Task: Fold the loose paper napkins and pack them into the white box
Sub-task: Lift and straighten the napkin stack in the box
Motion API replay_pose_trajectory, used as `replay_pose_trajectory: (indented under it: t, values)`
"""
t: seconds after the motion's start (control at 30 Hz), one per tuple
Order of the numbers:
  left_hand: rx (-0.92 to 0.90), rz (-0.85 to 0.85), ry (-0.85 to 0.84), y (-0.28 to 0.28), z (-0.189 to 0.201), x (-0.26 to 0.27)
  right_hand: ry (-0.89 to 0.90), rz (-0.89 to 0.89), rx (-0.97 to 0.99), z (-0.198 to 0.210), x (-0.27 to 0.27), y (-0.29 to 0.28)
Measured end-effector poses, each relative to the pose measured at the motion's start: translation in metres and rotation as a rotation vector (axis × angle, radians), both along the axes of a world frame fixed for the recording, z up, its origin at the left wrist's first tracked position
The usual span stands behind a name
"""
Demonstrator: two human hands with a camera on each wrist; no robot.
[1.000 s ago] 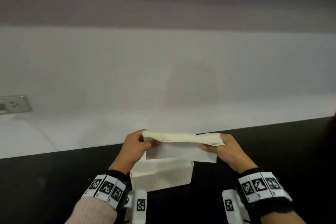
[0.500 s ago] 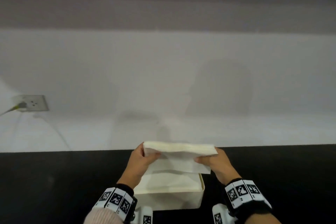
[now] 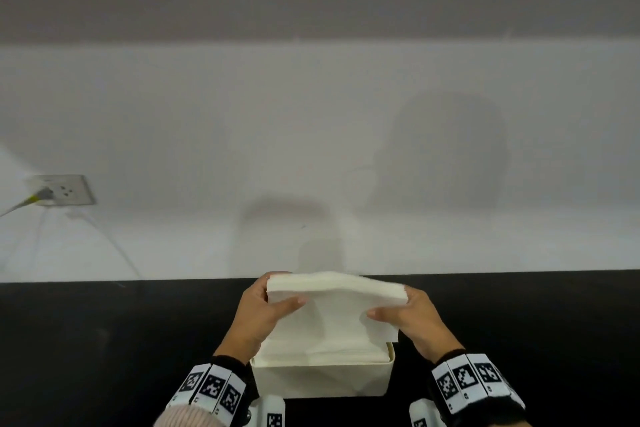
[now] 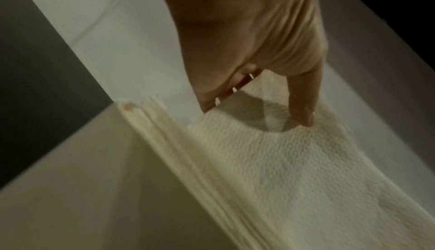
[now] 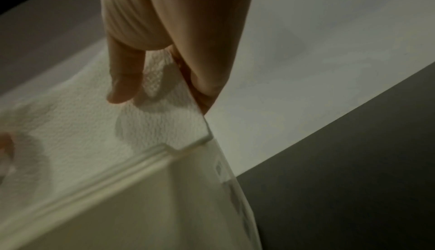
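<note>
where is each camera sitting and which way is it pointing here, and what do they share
Head: worn on the head, facing forward and down at the napkin stack over the white box; shows left hand, right hand and both wrists.
Left wrist: looks along the left hand at the stack's edge; thumb on top.
Right wrist: looks along the right hand at the stack's other end.
Shared: all three show the stack; head and left wrist show the wall socket.

Bare dark surface (image 3: pixel 104 340) lay open outboard of the left hand (image 3: pixel 258 314) and right hand (image 3: pixel 414 317). Between them the napkin stack (image 3: pixel 332 312) spanned the gap, draping over the white box (image 3: pixel 322 380) below and covering its opening.
</note>
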State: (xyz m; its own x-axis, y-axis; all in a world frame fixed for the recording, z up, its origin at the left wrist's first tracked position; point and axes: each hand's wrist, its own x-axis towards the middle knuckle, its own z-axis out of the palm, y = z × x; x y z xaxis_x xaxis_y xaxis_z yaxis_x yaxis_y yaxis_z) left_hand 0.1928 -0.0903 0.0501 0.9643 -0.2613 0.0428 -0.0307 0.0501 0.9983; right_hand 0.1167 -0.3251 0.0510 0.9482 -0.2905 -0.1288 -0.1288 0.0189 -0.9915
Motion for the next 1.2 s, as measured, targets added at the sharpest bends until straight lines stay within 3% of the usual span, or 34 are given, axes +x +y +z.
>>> replay_pose_trajectory:
  t: [0.17, 0.37, 0.53, 0.7, 1.03, 1.2]
  values:
    - [-0.004, -0.025, 0.065, -0.001, -0.012, -0.002, 0.017, -0.016, -0.013, -0.01, 0.0, 0.008]
    - [-0.027, -0.004, 0.01, 0.004, -0.002, 0.002, -0.055, -0.039, 0.033, -0.001, 0.004, 0.009]
    - [-0.012, -0.029, 0.082, 0.007, -0.015, -0.003, 0.039, 0.017, -0.072, -0.014, 0.001, 0.012]
    - [-0.039, -0.007, 0.019, 0.008, -0.005, 0.001, -0.049, -0.022, -0.075, -0.004, 0.006, 0.011]
    - [0.052, -0.04, 0.035, 0.016, -0.013, 0.0, -0.006, 0.065, -0.184, -0.018, 0.004, 0.013]
    - [0.051, -0.018, 0.068, 0.012, -0.006, -0.001, 0.022, -0.022, -0.243, -0.007, 0.011, 0.015]
